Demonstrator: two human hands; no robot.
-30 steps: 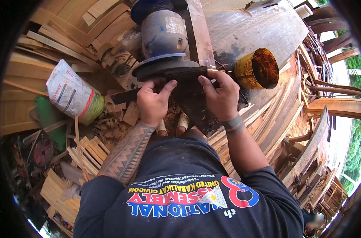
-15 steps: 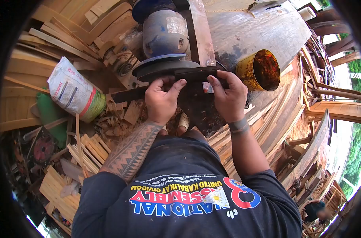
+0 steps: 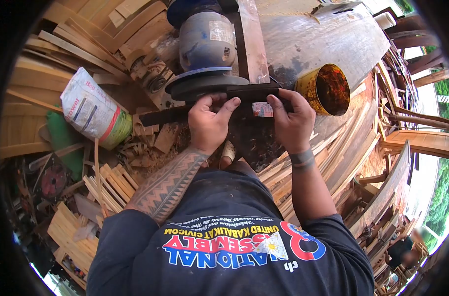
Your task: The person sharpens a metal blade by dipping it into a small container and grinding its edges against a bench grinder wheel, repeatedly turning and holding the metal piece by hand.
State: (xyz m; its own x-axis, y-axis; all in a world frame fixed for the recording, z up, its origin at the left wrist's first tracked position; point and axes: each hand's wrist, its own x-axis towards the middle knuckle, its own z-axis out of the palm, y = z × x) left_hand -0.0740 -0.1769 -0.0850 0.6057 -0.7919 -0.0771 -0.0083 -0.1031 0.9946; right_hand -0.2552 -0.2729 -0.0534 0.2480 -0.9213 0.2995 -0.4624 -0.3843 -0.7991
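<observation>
My left hand (image 3: 210,122) pinches the left end of a dark flat bar (image 3: 253,92), probably metal, between thumb and fingers. The thumb and fingers of my right hand (image 3: 293,121) close on the bar's right end. Both hands hold it level along the near side of the grinding wheel (image 3: 205,86) of a blue-grey bench grinder (image 3: 206,44). At its left part the bar is close to the wheel's edge; whether it touches, I cannot tell. Below the wheel, a longer dark strip (image 3: 163,116) runs out to the left behind my left hand.
An open yellow tin can (image 3: 323,90) stands right of my right hand. A printed sack (image 3: 93,109) sits at the left, near a pile of wood strips (image 3: 117,186). Long boards (image 3: 335,158) lie to the right. Another person (image 3: 404,251) is at the far lower right.
Both hands have slid the bar a little to the right along the wheel. The grinder, can and sack show only a slight shift of the camera.
</observation>
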